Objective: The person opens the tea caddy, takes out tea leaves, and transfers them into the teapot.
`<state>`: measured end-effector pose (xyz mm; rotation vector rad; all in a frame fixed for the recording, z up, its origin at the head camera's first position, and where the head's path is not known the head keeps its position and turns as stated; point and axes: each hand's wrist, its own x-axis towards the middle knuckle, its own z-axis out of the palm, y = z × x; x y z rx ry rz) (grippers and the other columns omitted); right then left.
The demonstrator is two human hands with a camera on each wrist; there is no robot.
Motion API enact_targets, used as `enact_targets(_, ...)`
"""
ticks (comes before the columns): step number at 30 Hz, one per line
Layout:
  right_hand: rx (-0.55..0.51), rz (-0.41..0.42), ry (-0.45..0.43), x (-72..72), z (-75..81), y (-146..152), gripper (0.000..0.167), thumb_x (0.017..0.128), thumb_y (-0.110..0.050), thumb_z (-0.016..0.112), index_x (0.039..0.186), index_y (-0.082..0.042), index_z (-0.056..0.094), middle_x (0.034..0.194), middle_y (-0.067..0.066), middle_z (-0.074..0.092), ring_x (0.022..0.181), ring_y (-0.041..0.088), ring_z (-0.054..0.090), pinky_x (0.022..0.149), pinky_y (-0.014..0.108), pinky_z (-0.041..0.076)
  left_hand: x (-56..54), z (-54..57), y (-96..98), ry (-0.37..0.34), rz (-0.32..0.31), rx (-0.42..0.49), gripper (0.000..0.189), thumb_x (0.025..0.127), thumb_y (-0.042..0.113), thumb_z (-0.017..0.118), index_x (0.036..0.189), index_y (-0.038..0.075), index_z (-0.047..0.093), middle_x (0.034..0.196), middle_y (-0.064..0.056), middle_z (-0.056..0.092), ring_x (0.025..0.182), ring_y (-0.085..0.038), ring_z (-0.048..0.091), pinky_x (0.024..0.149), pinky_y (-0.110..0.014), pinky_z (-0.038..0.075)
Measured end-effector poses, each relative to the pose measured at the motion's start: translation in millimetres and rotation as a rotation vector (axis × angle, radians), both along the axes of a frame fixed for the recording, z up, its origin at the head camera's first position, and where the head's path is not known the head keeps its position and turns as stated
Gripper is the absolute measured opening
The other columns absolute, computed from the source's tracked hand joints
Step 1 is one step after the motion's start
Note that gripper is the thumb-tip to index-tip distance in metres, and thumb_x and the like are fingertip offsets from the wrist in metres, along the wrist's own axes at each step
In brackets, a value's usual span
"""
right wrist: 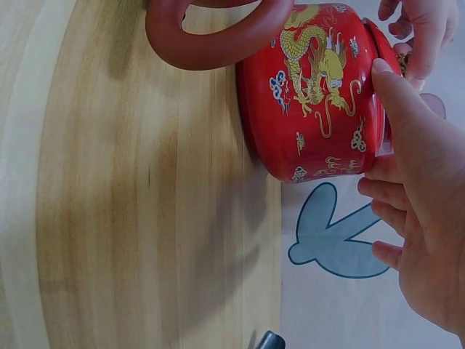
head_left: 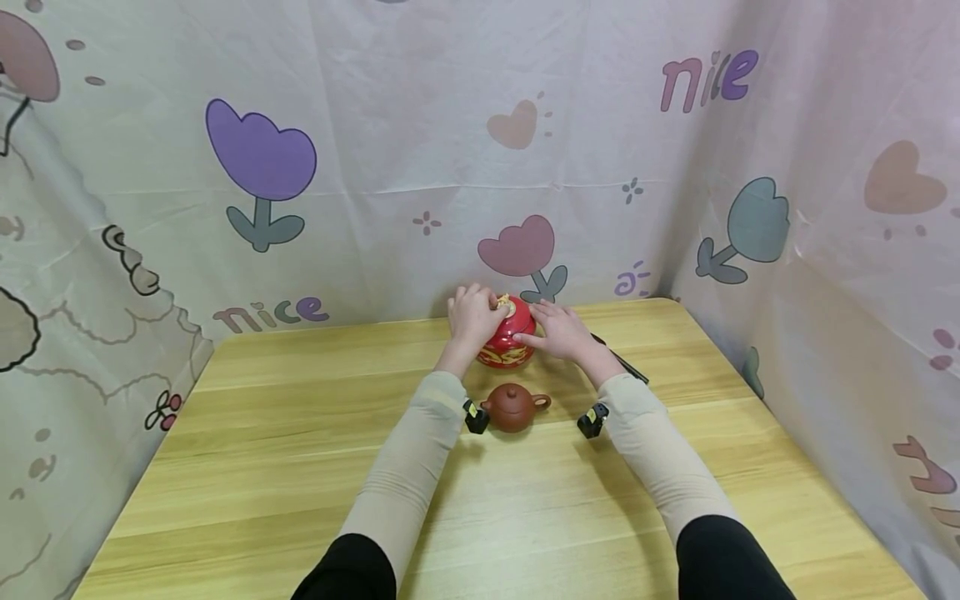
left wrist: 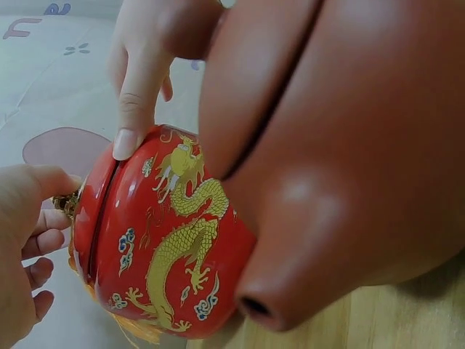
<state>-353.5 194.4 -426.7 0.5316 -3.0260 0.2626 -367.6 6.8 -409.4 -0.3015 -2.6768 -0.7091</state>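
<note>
A red lidded jar [head_left: 507, 357] with a golden dragon stands near the table's back edge. My left hand [head_left: 472, 317] pinches the gold knob [left wrist: 67, 202] of its lid [left wrist: 94, 211] between thumb and fingers. The lid sits on the jar, with a dark seam beneath it. From the right, my right hand [head_left: 564, 332] touches the jar near this seam. Its thumb [right wrist: 396, 87] lies extended on the front, with other fingers at the side, partly hidden. Nearer to me stands a brown teapot [head_left: 513, 408], between my forearms; neither hand touches it.
A thin black stick-like object [head_left: 628, 367] lies on the wooden table [head_left: 300, 467] to the right, partly behind my right wrist. A printed curtain [head_left: 390, 125] hangs right behind the table and along its sides. An orange tassel [left wrist: 142, 329] shows beside the jar.
</note>
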Motion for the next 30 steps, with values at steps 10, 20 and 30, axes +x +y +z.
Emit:
enact_targets(10, -0.014, 0.002, 0.005, 1.5, 0.8, -0.9, 0.083, 0.091, -0.064, 0.051, 0.149, -0.006, 0.039, 0.154, 0.013, 0.041, 0.148, 0.033, 0.028, 0.118, 0.059, 0.022, -0.3, -1.1, 0.7, -0.019, 0.007, -0.017, 0.032, 0.088, 0.047, 0.067, 0.086, 0.015, 0.064, 0.098, -0.001, 0.062, 0.101, -0.023, 0.05, 0.089, -0.041, 0.041)
enact_targets(20, -0.034, -0.003, 0.017, 6.0, -2.1, -1.1, 0.082, 0.091, -0.062, 0.052, 0.149, -0.005, 0.038, 0.154, 0.014, 0.04, 0.148, 0.033, 0.028, 0.117, 0.06, 0.023, 4.3, -2.1, -4.3, -0.035, -0.017, -0.019, 0.036, 0.087, 0.051, 0.067, 0.094, 0.016, 0.069, 0.101, -0.002, 0.064, 0.102, -0.024, 0.051, 0.09, -0.043, 0.043)
enact_targets(30, 0.001, 0.002, 0.018, 6.8, -1.7, 1.1, 0.083, 0.093, -0.063, 0.048, 0.151, -0.006, 0.034, 0.157, 0.013, 0.036, 0.149, 0.032, 0.025, 0.118, 0.058, 0.023, 13.5, 4.1, -16.6, -0.004, -0.036, -0.014, 0.036, 0.089, 0.05, 0.065, 0.099, 0.017, 0.072, 0.102, -0.002, 0.065, 0.104, -0.024, 0.052, 0.088, -0.043, 0.043)
